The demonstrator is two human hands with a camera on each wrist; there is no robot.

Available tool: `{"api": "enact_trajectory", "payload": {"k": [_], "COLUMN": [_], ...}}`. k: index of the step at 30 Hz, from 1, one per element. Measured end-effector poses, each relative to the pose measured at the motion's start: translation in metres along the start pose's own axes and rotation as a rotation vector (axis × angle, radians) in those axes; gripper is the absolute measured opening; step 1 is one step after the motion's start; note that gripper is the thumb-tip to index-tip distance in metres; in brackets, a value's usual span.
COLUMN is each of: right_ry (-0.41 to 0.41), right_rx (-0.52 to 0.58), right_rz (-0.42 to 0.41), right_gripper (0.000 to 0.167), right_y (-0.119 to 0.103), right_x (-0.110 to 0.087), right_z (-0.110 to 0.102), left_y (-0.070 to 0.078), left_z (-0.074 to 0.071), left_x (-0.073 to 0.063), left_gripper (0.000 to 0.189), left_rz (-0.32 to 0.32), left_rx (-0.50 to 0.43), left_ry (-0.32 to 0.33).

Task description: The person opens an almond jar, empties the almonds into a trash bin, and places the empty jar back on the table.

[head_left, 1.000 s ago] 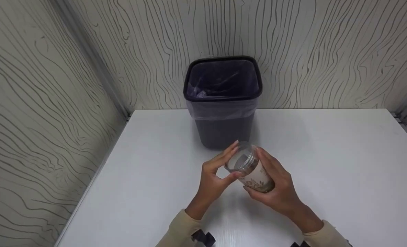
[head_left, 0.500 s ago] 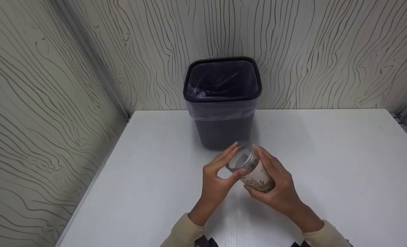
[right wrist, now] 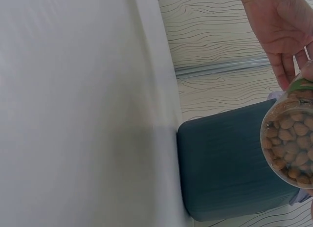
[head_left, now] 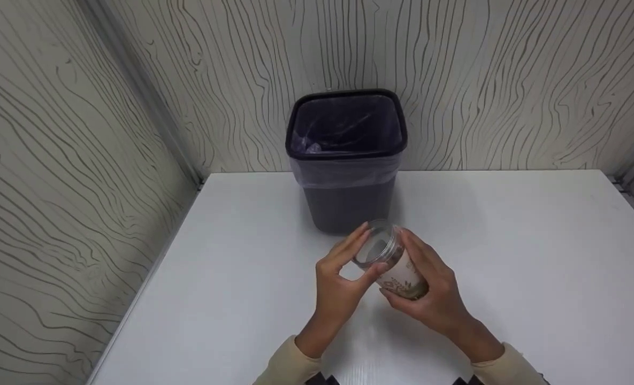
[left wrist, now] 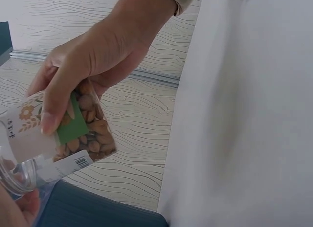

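Observation:
A clear plastic jar [head_left: 400, 279] with a white floral label is held tilted in the air above the table. In the head view its transparent lid [head_left: 374, 247] faces up and to the left. My left hand [head_left: 339, 283] grips the lid end between thumb and fingers. Lower down, my right hand [head_left: 438, 295] holds the jar's body with thumb and fingers around it. Almonds [right wrist: 292, 147] fill the bottom part, seen through the base in the right wrist view. A green patch [left wrist: 72, 125] and a barcode label show on the jar's side in the left wrist view.
Behind the hands stands a dark waste bin [head_left: 349, 208] lined with a thin clear bag, against the patterned back wall [head_left: 482, 85]. The white table [head_left: 231, 256] stretches to both sides, with another patterned wall along its left.
My left thumb and wrist have shifted slightly to the right along the jar's lid end. My right hand and the jar have stayed almost still.

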State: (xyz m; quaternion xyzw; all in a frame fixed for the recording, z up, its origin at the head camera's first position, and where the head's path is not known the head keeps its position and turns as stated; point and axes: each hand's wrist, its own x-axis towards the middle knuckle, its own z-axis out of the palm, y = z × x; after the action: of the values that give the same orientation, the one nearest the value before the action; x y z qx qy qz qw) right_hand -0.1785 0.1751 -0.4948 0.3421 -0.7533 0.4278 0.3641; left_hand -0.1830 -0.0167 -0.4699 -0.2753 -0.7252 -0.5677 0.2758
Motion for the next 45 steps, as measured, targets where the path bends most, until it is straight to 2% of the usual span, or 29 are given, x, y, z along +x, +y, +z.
{"api": "enact_trajectory", "payload": {"k": [17, 33, 41, 45], "right_ry": [0.028, 0.021, 0.022, 0.015], "right_rx": [0.018, -0.054, -0.029, -0.008], "right_rz": [0.007, 0.047, 0.037, 0.022], "right_gripper": [0.093, 0.103, 0.103, 0.103], "right_y": [-0.0083, 0.0014, -0.0038, -0.007], "right_x": [0.0065, 0.0002, 0.0032, 0.005], "right_z": [-0.0019, -0.0022, -0.0022, -0.0015], "left_y": [-0.0004, 0.0028, 0.002, -0.0024], "left_z": [0.0005, 0.003, 0.0012, -0.003], "left_x": [-0.0007, -0.0013, -0.0011, 0.0014], "left_gripper": [0.052, 0.049, 0.049, 0.052], "left_rz": [0.017, 0.028, 0.038, 0.059], "left_rx": [0.027, 0.052, 0.066, 0.029], "left_ry": [0.006, 0.023, 0.031, 0.007]}}
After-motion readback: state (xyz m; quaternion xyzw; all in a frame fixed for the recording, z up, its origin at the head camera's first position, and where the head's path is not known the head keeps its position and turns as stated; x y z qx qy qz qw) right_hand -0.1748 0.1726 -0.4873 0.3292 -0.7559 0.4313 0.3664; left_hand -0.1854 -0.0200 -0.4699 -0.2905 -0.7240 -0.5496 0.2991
